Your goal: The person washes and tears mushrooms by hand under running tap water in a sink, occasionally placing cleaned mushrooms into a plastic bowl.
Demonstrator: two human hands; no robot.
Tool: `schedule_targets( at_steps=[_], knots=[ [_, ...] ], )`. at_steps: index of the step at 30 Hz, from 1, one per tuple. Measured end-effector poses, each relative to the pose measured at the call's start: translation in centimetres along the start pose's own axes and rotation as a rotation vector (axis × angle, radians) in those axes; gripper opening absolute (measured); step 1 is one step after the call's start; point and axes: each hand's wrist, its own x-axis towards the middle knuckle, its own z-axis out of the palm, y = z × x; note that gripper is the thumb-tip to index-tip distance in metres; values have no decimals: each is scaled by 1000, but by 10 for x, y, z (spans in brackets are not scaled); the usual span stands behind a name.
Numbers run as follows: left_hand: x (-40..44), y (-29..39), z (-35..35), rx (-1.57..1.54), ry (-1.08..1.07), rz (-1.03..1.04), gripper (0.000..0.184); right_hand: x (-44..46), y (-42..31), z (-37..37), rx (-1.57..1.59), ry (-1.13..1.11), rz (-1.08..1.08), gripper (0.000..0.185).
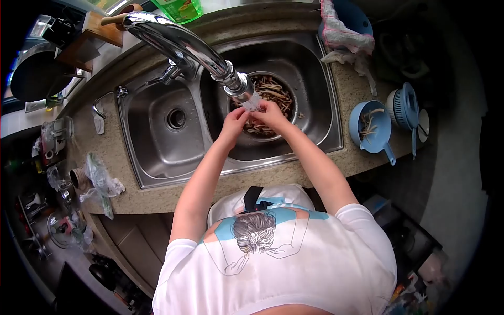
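Observation:
Both my hands meet right below the mouth of the chrome faucet [239, 84], over the right sink basin. My left hand [234, 126] has its fingers pressed together at the lower left of the water stream. From the right, my right hand [270, 116] closes its fingers beside the water. Whatever lies between the fingertips is too small and blurred to name. Under the hands, a round metal bowl [295, 94] holds many thin brown and pale strips, like mushroom pieces, in water.
At right on the counter [346, 100] sit a blue colander [383, 139] with pale strips and a blue lidded basket [409, 105]. Plastic bags [100, 178] lie at left. The left basin [163, 142] adjoins. A green bottle [181, 8] stands behind the faucet.

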Motion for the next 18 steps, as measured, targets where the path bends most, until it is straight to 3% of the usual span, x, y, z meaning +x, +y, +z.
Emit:
schedule_targets(
  at_steps=[2, 4, 6, 12, 16, 18],
  knots=[
    [10, 4, 14, 251, -138, 15, 25, -1, -1, -7, 54, -40, -62, 19],
    [12, 8, 26, 206, -127, 74, 22, -5, -6, -12, 113, 17, -169, 21],
    [9, 14, 31, 158, -162, 134, 19, -9, -7, -18, 140, -5, -115, 20],
    [5, 29, 23, 468, -109, 214, 19, -11, -12, -25, -228, 57, -132, 15],
    [-3, 38, 23, 552, -63, 202, 20, -16, -16, -22, -300, 53, -218, 15],
    [-4, 41, 20, 754, -113, 275, 23, -17, -16, -20, -357, 45, -215, 19]
  ],
)
